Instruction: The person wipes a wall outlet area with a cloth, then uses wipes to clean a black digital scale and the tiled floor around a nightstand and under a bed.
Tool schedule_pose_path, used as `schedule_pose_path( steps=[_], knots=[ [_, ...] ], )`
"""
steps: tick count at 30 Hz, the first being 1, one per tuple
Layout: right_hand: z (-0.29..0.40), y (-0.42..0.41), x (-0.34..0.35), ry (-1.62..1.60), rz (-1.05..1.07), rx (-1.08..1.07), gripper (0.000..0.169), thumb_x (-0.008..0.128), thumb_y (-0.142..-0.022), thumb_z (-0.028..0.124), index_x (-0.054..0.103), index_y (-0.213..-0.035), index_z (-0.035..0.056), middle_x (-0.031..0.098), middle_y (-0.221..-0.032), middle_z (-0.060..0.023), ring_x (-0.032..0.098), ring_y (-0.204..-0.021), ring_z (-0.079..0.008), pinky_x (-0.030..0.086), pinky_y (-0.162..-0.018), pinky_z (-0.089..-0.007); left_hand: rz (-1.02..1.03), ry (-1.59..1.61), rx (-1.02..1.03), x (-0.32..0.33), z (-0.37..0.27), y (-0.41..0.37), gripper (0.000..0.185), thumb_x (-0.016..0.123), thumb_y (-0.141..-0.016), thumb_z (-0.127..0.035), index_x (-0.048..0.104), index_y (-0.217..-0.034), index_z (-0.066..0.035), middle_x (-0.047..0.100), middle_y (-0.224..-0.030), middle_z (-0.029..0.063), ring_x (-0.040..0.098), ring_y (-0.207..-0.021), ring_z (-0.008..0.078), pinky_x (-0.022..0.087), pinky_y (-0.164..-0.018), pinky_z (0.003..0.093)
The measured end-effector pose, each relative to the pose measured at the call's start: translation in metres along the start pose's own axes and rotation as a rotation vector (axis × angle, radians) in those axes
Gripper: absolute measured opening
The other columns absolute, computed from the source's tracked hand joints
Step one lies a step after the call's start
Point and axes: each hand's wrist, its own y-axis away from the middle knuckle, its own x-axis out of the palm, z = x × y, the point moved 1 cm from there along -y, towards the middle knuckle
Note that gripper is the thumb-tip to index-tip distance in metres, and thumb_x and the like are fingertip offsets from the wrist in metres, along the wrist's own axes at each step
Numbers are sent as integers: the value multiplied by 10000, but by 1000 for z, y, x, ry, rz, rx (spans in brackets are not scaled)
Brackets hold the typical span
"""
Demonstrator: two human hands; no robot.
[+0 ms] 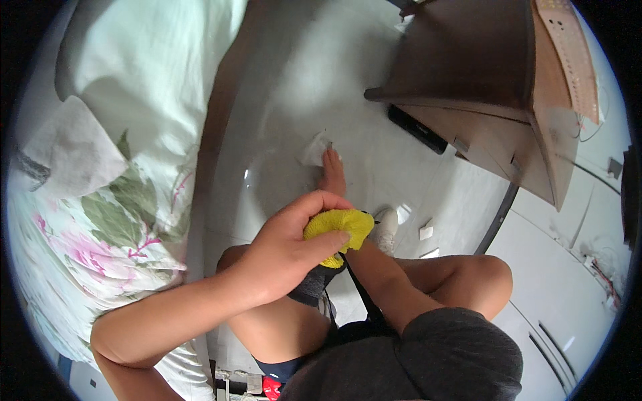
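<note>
My left hand [296, 240] grips a bunched yellow cloth [338, 228], with the thumb pressed over its front and the fingers behind. Below it, my right hand [333, 173] reaches down to the grey tiled floor [281, 115], its forearm passing behind the yellow cloth. The right fingers are straight and close together at the edge of a crumpled white tissue [315, 149]. Whether they pinch the tissue or only touch it is hard to see.
At left is a bed with a floral sheet [135, 210] and a grey-white cloth [75, 150] on it. A brown wooden cabinet [461, 55] stands upper right, a black box-like object [417, 129] by its base. Small white pieces [426, 231] lie near my shoe [386, 228].
</note>
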Motion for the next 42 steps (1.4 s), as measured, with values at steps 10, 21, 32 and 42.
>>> schedule_pose_path(
  steps=[10,21,32,42],
  knots=[
    [22,-222,-40,-738,-679,483,407,439,-1037,51,581,-1414,-10,603,-1427,-224,590,-1304,-352,448,-1085,-412,-73,13,100,-3,-3,-2,339,634,-998,-53,563,-1328,-36,646,-1177,34,604,-1025,85,512,-867,245],
    [-59,-394,-69,-1225,-1012,659,416,506,-1041,199,606,-1419,57,550,-1502,-172,545,-1353,-305,432,-1113,-396,-169,-216,67,-15,-12,-16,325,642,-980,-41,566,-1296,-26,635,-1136,42,592,-1013,89,513,-857,260],
    [-75,-463,-68,482,-576,327,412,544,-1008,109,601,-1413,61,537,-1497,-194,528,-1360,-361,498,-1089,-438,-271,-258,138,-29,-10,-28,315,636,-984,2,556,-1287,-18,623,-1132,35,583,-1021,88,502,-866,252],
    [-7,-242,2,278,-200,-239,548,467,-981,49,447,-1528,21,409,-1614,-195,351,-1513,-371,336,-1225,-448,-334,-297,284,-35,-9,-34,305,685,-950,-117,602,-1226,-17,708,-1027,129,700,-887,179,560,-790,329]
  ],
)
